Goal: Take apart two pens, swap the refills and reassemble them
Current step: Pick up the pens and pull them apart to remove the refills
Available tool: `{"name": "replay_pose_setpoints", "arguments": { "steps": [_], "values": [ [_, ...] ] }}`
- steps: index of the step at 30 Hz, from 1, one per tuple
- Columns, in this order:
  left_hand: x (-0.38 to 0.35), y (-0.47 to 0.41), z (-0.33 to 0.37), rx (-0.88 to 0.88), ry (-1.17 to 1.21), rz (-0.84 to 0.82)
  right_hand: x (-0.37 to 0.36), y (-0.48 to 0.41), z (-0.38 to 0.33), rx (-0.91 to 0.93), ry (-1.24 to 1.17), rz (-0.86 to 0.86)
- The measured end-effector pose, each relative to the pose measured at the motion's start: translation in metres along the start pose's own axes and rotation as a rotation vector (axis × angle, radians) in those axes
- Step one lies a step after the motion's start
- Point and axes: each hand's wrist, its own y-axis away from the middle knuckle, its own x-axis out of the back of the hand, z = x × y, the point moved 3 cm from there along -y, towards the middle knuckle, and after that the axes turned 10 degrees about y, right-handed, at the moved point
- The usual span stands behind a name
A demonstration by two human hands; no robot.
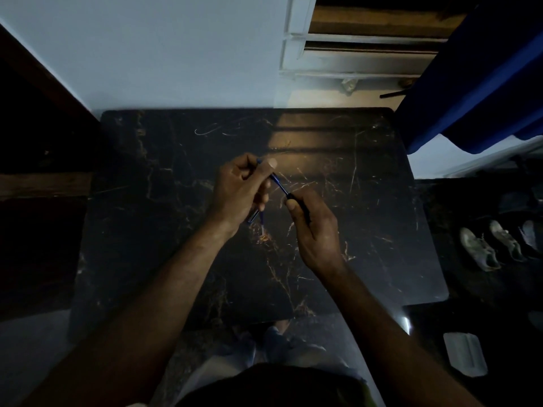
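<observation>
Hands raised over table: left hand pinching blue refill, right hand gripping black barrel.

Hands above table; shoes on floor to its right (curtain behind)

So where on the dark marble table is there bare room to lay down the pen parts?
The marble table looks bare left of the left hand, right of the right hand, and along the far edge by the wall. Only the middle is crowded, where both hands hold the blue pen parts.
</observation>
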Motion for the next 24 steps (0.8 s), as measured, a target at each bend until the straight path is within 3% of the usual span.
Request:
{"name": "replay_pose_setpoints", "arguments": {
  "steps": [5, 12, 16, 19, 24],
  "values": [
    [0.027, -0.001, -0.001, 0.087, 0.312, 0.186, 0.003, 0.004, 0.006, -0.04, 0.008, -0.033],
    [0.038, 0.016, -0.036, 0.295, 0.548, 0.145, 0.003, 0.007, 0.009, -0.093, -0.065, -0.031],
    [0.045, 0.029, -0.075, 0.403, 0.71, 0.244, 0.002, 0.009, 0.009, -0.165, -0.136, -0.006],
    [0.053, 0.027, -0.098, 0.402, 0.611, 0.297, 0.005, 0.012, 0.011, -0.192, -0.153, 0.016],
    [0.07, 0.012, -0.112, 0.25, -0.05, 0.346, 0.008, 0.016, 0.013, -0.195, -0.177, 0.03]
  ]
}}
